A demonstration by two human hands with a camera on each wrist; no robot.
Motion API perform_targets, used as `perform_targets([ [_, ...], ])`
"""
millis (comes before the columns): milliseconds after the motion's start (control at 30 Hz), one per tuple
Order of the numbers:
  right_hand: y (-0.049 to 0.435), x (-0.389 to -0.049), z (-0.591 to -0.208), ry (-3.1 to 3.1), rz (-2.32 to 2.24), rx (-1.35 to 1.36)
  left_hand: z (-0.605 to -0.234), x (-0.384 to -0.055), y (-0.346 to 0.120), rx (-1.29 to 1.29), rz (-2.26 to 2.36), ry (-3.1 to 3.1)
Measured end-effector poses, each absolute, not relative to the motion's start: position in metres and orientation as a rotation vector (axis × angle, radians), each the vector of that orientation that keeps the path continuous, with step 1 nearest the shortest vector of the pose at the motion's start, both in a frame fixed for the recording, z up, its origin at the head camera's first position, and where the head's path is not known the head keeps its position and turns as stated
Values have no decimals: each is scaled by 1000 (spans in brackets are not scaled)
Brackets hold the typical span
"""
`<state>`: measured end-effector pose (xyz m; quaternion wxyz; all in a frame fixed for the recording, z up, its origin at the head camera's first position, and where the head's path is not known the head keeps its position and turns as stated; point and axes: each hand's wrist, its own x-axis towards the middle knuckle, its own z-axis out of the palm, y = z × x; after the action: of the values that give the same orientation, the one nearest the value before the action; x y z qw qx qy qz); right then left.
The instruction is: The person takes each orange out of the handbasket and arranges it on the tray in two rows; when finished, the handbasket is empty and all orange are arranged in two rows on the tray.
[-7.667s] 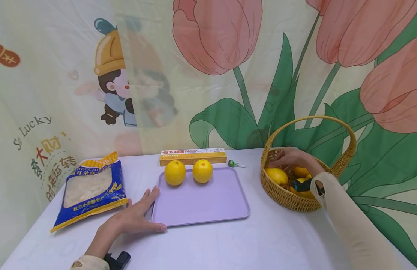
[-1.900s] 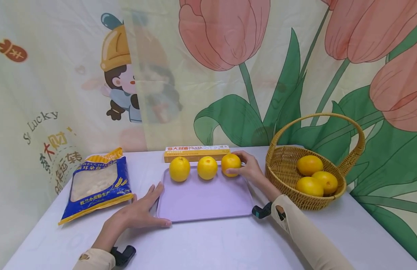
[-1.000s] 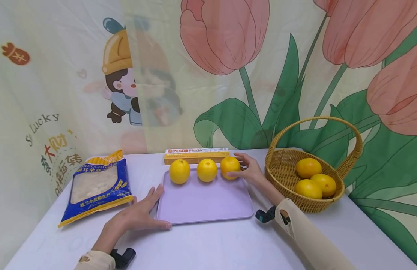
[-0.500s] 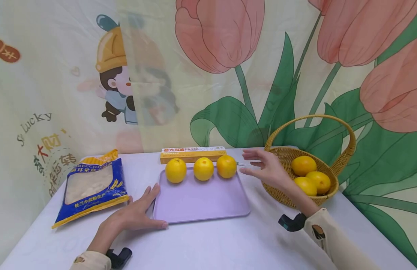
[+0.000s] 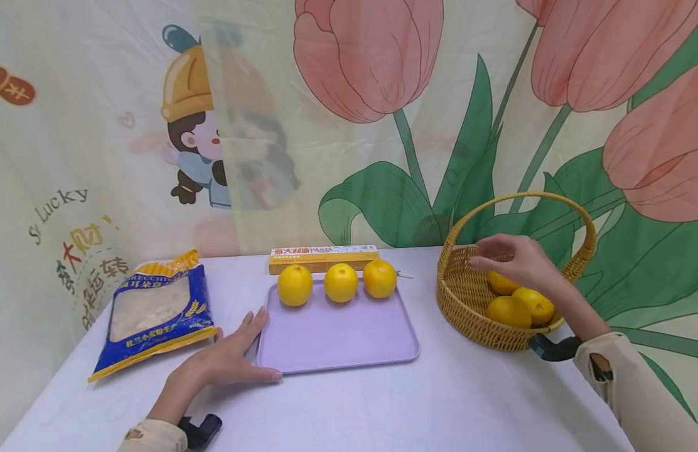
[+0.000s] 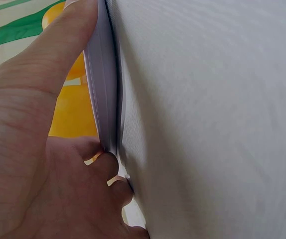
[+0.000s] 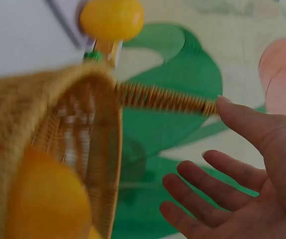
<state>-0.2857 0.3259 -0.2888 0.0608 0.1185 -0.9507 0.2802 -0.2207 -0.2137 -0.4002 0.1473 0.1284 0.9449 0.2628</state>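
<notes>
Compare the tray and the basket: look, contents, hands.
Look: the tray is purple, smooth and shallow; the basket is woven, deep and handled.
Contents: the tray bears a row of yellow fruits along its far side; the basket holds a cluster of fruits.
Hands: the left hand touches the tray; the right hand hovers by the basket.
Shared: both stand on the white table.

Looks like rough woven wicker on the basket (image 5: 473, 325) at right, smooth matt plastic on the serving tray (image 5: 338, 339), centre.
</notes>
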Motion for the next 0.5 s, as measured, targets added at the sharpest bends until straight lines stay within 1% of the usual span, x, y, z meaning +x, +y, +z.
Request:
perform_targets([
  [133,354,-303,-293,-2940,785,247,-400,-220,-214,368,758,2722],
  [267,373,-318,-303,-3020,644,212,-399,-220,-215,382,767,2726],
  [367,382,-327,-310,-3070,557,239,-399,-221,-214,384,778,2722],
  [500,389,-340,-314,-3126,465,347,-400,-220,-213,370,775,2717],
])
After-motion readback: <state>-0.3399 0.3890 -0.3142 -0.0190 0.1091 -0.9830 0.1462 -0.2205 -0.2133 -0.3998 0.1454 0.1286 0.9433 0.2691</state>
